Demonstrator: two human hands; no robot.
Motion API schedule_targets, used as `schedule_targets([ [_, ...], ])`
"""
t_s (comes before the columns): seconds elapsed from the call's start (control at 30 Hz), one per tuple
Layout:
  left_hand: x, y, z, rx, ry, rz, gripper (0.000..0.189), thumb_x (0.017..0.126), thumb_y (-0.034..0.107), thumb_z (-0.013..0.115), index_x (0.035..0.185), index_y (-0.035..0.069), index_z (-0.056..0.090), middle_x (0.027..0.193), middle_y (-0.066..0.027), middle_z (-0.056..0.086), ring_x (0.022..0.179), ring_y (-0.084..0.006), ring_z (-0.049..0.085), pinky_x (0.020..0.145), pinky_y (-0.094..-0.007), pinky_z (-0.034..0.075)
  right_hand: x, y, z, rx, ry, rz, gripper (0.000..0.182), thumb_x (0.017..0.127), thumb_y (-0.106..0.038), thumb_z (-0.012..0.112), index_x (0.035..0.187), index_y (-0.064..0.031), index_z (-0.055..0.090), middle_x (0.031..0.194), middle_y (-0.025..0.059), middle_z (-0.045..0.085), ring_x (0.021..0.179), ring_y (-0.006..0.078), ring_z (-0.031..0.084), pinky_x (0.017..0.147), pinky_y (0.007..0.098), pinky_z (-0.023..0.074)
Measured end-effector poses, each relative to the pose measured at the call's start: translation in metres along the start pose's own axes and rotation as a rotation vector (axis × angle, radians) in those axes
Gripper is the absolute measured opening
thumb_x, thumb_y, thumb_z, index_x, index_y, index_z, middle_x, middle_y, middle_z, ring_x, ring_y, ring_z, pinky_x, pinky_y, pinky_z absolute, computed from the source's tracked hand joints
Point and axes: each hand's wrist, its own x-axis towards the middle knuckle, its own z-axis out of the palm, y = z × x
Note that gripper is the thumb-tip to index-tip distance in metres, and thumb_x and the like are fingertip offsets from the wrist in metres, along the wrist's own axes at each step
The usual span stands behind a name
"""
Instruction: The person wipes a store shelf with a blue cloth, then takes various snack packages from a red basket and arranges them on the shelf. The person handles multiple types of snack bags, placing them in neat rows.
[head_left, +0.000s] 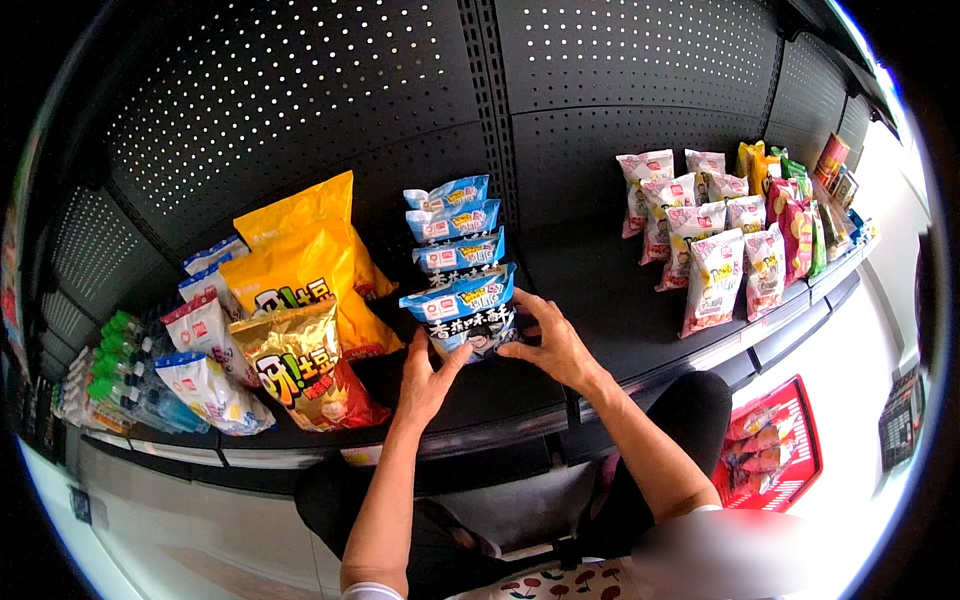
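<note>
A blue-and-black snack bag (472, 319) stands upright at the front of a short row on a black metal shelf (592, 300). My left hand (429, 379) grips its lower left side, the thumb across the front. On the right side, my right hand (551, 337) holds the same bag between thumb and fingers. Behind it, several matching blue bags (457, 251) stand one after another towards the back panel. Their lower parts are hidden by the bags in front.
Left of the row stand large yellow chip bags (292, 255), a gold-and-red bag (307, 375), white-and-blue bags (214, 394) and green-capped bottles (112, 382). Pink-and-white snack bags (712, 281) fill the shelf's right part. A red plastic basket (806, 450) holding packets sits on the floor at right.
</note>
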Motion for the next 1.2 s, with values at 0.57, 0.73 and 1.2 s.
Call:
schedule_targets([
  [0.57, 0.001, 0.002, 0.009, -0.021, -0.026, -0.015, 0.071, 0.096, 0.047, 0.065, 0.142, -0.003, 0.044, 0.136, -0.0248, 0.053, 0.127, -0.0344, 0.052, 0.108, -0.0414, 0.04, -0.006, 0.007, -0.001, 0.019, 0.051, -0.046, 0.084, 0.083, -0.026, 0.082, 0.153, -0.0102, 0.039, 0.14, 0.0192, 0.053, 0.123, 0.0336, 0.054, 0.093, 0.045, 0.0562],
  [0.73, -0.004, -0.003, 0.007, 0.031, 0.028, 0.02, 0.065, 0.098, 0.04, 0.066, 0.142, -0.001, 0.043, 0.134, -0.0175, 0.056, 0.125, -0.0262, 0.053, 0.105, -0.0371, 0.042, -0.007, 0.009, 0.001, 0.03, 0.05, -0.055, 0.085, 0.083, -0.025, 0.083, 0.154, -0.0097, 0.038, 0.14, 0.0189, 0.052, 0.122, 0.033, 0.054, 0.094, 0.0439, 0.0552],
  [1.2, -0.056, 0.016, 0.02, 0.201, 0.222, 0.105, 0.056, 0.099, 0.023, 0.065, 0.146, 0.003, 0.044, 0.145, -0.0151, 0.052, 0.131, -0.026, 0.052, 0.107, -0.0395, 0.043, -0.082, -0.029, -0.049, 0.142, 0.341, -0.137, 0.046, 0.093, -0.006, 0.069, 0.137, -0.0068, 0.056, 0.119, 0.0114, 0.063, 0.106, 0.024, 0.064, 0.086, 0.0341, 0.0558],
])
